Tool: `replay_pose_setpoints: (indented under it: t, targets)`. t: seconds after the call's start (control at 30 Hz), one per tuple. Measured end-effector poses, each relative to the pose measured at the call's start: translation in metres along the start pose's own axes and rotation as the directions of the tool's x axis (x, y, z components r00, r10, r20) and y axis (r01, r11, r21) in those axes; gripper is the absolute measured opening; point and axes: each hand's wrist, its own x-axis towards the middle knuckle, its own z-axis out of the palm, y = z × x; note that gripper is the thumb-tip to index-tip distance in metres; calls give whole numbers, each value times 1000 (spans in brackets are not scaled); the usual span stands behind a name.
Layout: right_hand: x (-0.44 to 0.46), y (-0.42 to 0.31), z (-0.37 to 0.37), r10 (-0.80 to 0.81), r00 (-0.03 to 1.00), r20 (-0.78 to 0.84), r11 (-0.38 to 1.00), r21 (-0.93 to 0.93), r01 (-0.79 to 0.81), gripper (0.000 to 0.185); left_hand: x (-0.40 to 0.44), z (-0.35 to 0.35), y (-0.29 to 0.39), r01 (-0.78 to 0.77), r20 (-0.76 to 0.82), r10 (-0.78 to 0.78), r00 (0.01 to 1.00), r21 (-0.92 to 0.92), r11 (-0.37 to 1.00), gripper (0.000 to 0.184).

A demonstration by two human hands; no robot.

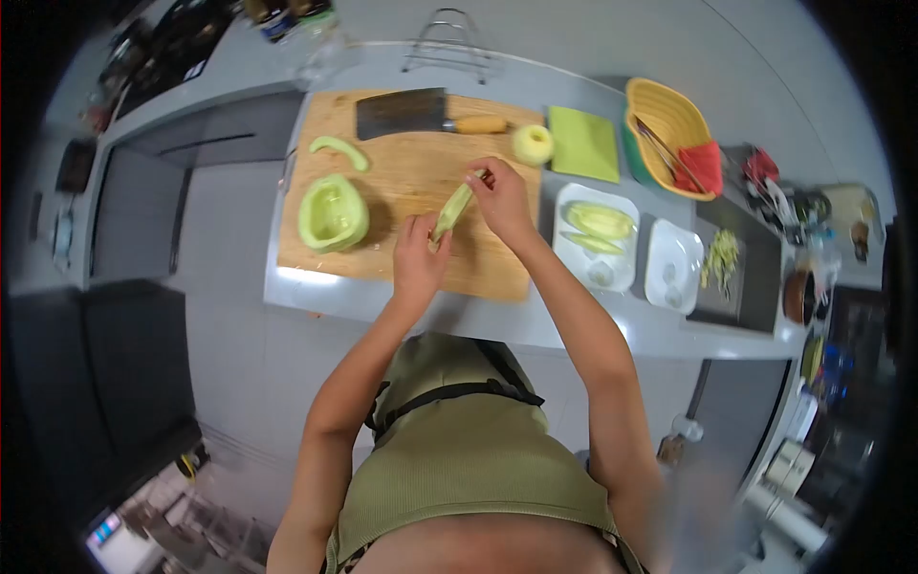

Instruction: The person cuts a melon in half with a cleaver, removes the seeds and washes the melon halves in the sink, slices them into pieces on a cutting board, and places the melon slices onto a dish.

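A pale green wedge of melon or gourd (452, 212) is held slantwise over the wooden cutting board (411, 182). My left hand (419, 260) grips its lower end, and the fingers of my right hand (501, 199) pinch the upper end. To the left on the board stands a hollowed green melon or gourd (335, 215), its opening facing up. A curved green strip (340, 149) lies just behind it. Along the board's far side rests a cleaver (404, 113) with a wooden handle. Near the far right corner sits a round, pale yellow-green piece (533, 144).
A white dish (566, 256) with green wedges stands right of the board, beside another white dish (672, 297). Behind them are a green square pad (585, 143) and a yellow basket (660, 96). Peelings (722, 258) lie in the sink. A metal rack (448, 43) stands at the back.
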Motion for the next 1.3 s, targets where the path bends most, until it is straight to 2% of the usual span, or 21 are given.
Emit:
replay_pose_setpoints:
  t: [0.07, 0.17, 0.23, 0.3, 0.33, 0.47, 0.57, 0.67, 0.77, 0.87, 1.07, 1.17, 1.2, 1.3]
  targets:
    - [-15, 22, -38, 95, 987, -130, 993, 88, -84, 22, 5, 17, 20, -91, 64, 94, 993, -47, 995, 27]
    - [-53, 36, -104, 173, 931, -321, 983, 114, -144, 22, 8, 55, 57, -198, 159, 226, 961, -176, 964, 23]
    - [-79, 48, -142, 257, 883, -392, 955, -36, -294, 21, 0, 83, 76, -258, 264, 309, 914, -211, 943, 23]
    - [-102, 59, -170, 342, 841, -419, 899, -113, -423, 21, -7, 105, 87, -288, 373, 355, 857, -224, 931, 23]
    - [-111, 67, -178, 389, 816, -426, 881, -88, -466, 20, -10, 115, 90, -290, 429, 359, 829, -219, 931, 23]
    - [-127, 97, -192, 292, 862, -415, 880, -238, -412, 19, -14, 148, 90, -299, 522, 338, 783, -161, 941, 23]
    - [-124, 110, -191, 272, 875, -399, 880, -265, -395, 16, -11, 155, 89, -332, 506, 345, 790, -120, 936, 18]
    - [-118, 80, -188, 24, 898, -439, 772, -563, -296, 12, -5, 144, 92, -372, 385, 381, 841, -100, 923, 17]
    - [-93, 55, -170, -27, 948, -317, 817, -553, -162, 10, 21, 120, 79, -377, 289, 361, 887, -1, 926, 16]
    - [-57, 38, -120, -156, 975, -155, 883, -465, 67, 12, 65, 76, 61, -409, 205, 369, 907, 211, 888, 15]
    - [7, -15, 30, -285, 945, 163, 905, -278, 321, 18, 130, -48, -10, -168, 3, 193, 981, 503, 848, 16]
    - [35, -33, 96, -320, 914, 249, 893, -244, 379, 25, 153, -104, -69, -64, -37, 98, 994, 526, 848, 17]
    - [41, -36, 113, -307, 914, 266, 893, -251, 373, 27, 159, -117, -89, 12, -20, -1, 1000, 517, 856, 23]
    - [56, -41, 150, -233, 922, 308, 901, -288, 324, 34, 170, -134, -145, -21, 38, 5, 999, 412, 911, 29]
